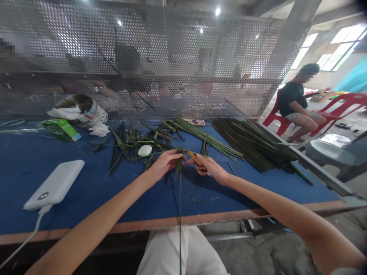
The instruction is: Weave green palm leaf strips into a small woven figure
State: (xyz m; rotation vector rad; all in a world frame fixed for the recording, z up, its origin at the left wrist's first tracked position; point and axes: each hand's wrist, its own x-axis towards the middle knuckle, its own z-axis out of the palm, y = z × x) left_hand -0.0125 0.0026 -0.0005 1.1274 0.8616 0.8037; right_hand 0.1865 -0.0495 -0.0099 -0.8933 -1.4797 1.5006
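My left hand [166, 162] is closed on a long green palm-leaf stalk [180, 198], which hangs down past the table edge. My right hand [208, 168] grips a small yellow tool [195, 157], and its tip reaches the stalk near my left fingers. The tool's working end is partly hidden by my fingers. Just left of my hands lies a loose heap of cut green leaves [134, 143], with a smooth white oval stone or soap bar [145, 150] on it. A bundle of long dark-green stalks [252, 143] lies to the right, beyond my right hand.
A blue-topped table [114, 206] has a white power bank [54, 184] with its cable, a green box [61, 129] and a plastic bag [82, 112]. A perforated metal screen [183, 49] stands behind it. A seated person [292, 101] occupies a red plastic chair at right.
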